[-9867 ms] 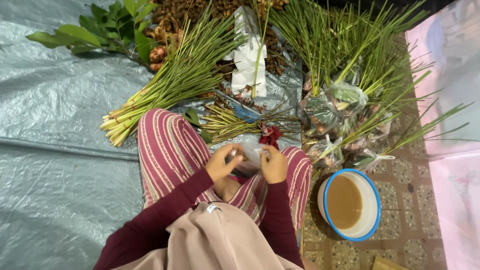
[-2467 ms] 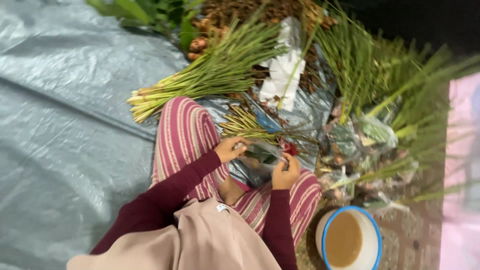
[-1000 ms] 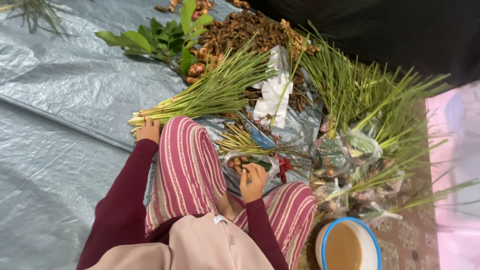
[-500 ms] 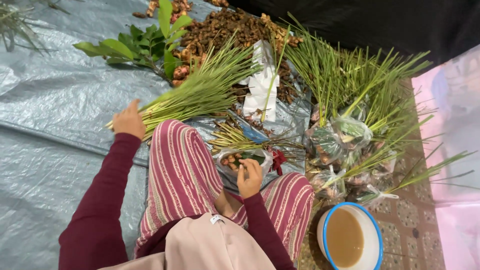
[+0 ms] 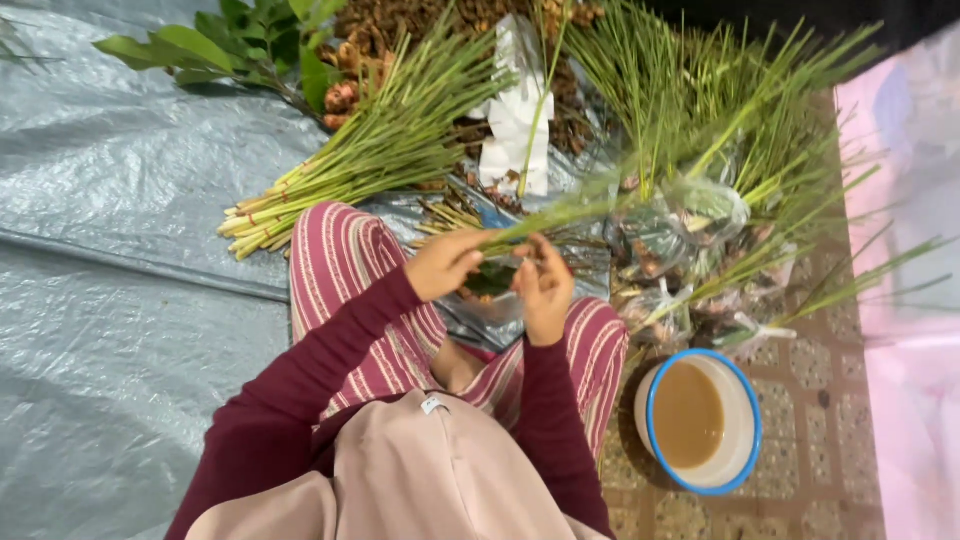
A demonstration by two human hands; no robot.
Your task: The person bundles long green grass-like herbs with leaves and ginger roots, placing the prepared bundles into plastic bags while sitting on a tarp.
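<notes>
A grey plastic tarp [image 5: 120, 300] covers the ground and is the landmark here; everything else lies on it or at its right-hand edge. On it sits the person, knees drawn up in red-and-white striped trousers [image 5: 350, 280], arms in dark red sleeves. Up the tarp from the knees lies a long bundle of lemongrass stalks [image 5: 370, 160], pale root ends pointing left toward the open tarp, green ends running up to a heap of brown roots [image 5: 400, 30] at the tarp's top edge. Left of that heap lies a branch of broad green leaves [image 5: 220, 40]. A second, looser mass of green stalks [image 5: 700, 110] spreads over the tarp's right side, with clear plastic bags [image 5: 680, 250] of mixed pieces among them. A white plastic bag [image 5: 515, 120] lies between the two masses of stalks. Off the tarp's right edge, on patterned tiles, stands a white bowl with a blue rim [image 5: 745, 440], holding brown liquid.

Above the lap, the left hand [image 5: 445, 265] has its fingers closed round the lower end of a single lemongrass stalk [image 5: 560, 215], which slants up and right over the tarp, blurred. The right hand [image 5: 545, 290] is just beside it, fingers curled over a small clear bag [image 5: 492, 280] with dark green contents; how tightly they close I cannot tell.
</notes>
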